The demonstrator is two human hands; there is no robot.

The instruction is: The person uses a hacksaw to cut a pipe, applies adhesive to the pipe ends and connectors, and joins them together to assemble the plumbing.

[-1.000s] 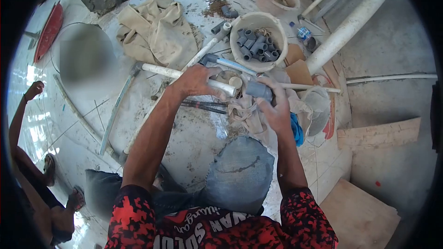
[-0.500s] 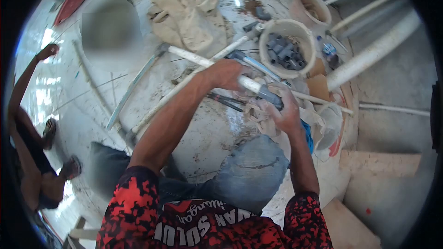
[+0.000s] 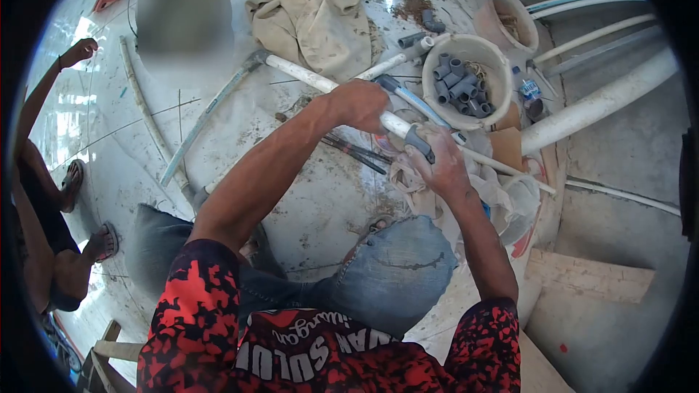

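My left hand [image 3: 358, 105] is wrapped round a white PVC pipe [image 3: 302, 75] close to its right end. At that end sits a grey pipe fitting [image 3: 419, 143], and my right hand [image 3: 443, 159] has its fingers closed round it. The far end of the same pipe carries a grey elbow [image 3: 255, 60], from which a blue-striped pipe [image 3: 211, 116] runs toward the lower left. Beneath my left wrist, a pair of dark-handled pliers or cutters [image 3: 354, 151] lies on the tiles. Another blue-striped pipe [image 3: 415, 100] passes just behind my hands.
A bucket [image 3: 502, 65] holds several grey fittings, with a second bucket [image 3: 486, 14] behind it. A beige cloth [image 3: 309, 14] lies at the back. Long pipes [image 3: 604, 102] stretch along the right. At the left are a person's arm [image 3: 40, 94] and sandalled feet [image 3: 102, 244].
My hands stay on the pipe and fitting. My right fingers have shifted on the fitting. The whole view has moved slightly, and the person at the left has shifted a little.
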